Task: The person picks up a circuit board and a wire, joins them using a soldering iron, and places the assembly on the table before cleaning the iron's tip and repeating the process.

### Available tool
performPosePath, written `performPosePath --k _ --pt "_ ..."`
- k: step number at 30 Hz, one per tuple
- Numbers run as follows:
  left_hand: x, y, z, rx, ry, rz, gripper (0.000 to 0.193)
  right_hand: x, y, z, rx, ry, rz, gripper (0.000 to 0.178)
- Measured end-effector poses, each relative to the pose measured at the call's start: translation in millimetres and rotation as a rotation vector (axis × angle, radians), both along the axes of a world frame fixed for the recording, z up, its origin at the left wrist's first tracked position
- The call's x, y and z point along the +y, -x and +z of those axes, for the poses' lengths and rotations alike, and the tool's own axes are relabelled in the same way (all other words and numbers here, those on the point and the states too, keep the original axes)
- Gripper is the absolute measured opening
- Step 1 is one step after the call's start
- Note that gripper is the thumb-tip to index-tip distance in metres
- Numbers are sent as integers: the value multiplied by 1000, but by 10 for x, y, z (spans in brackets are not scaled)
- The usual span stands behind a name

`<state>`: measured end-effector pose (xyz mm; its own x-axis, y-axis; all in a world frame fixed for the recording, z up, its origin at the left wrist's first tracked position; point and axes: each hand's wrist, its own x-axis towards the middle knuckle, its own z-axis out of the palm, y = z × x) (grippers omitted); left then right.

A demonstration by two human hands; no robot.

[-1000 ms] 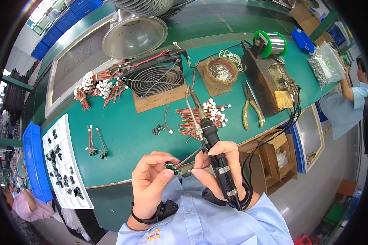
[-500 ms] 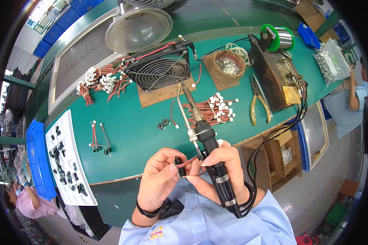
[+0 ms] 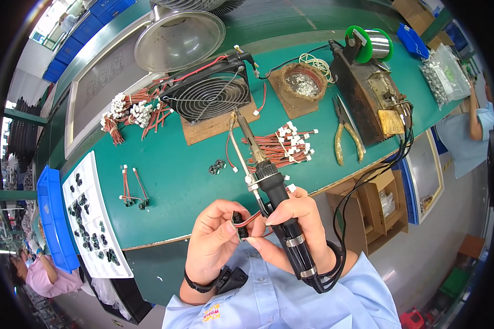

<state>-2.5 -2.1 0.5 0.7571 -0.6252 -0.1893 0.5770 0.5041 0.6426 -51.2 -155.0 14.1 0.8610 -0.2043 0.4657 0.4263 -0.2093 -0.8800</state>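
Note:
My left hand (image 3: 211, 238) pinches a small black component (image 3: 239, 226) upright between thumb and fingertips, in front of my shirt. Red and dark wires (image 3: 251, 220) run from it toward my right hand (image 3: 308, 219). That hand is closed around the black handle of a soldering iron (image 3: 273, 189), its thumb and fingertips close to the component's wires. The iron points up and away, with a solder feed tube along its side and its tip before the fan (image 3: 211, 98). Past the iron lies a pile of red-and-black wire leads (image 3: 274, 148) with white connectors.
A white tray (image 3: 96, 186) of small black components and a blue bin (image 3: 55, 219) stand at left. Finished-looking wired pieces (image 3: 132, 189) lie nearby. Pliers (image 3: 346, 134), a solder-scrap pot (image 3: 303, 85), a soldering station (image 3: 362, 93) and a solder spool (image 3: 376, 45) are at right.
The view has shifted slightly, so the bench items sit a little differently in it. Both hands keep their grips, with the iron and component held almost unchanged.

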Motion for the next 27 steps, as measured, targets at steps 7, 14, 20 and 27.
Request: performPosePath --k 7,14,20,27 --pt "9 -8 -29 -13 8 -18 24 -5 -4 28 -10 -11 -19 47" --pt "-11 -7 -7 -7 -12 -4 26 -16 -4 24 -4 -10 -21 46" --pt "-2 -18 -26 -29 -28 -2 27 -13 -4 19 18 -37 -14 46" --pt "7 -37 -34 -15 -10 -27 29 -48 -8 1 26 84 8 52"
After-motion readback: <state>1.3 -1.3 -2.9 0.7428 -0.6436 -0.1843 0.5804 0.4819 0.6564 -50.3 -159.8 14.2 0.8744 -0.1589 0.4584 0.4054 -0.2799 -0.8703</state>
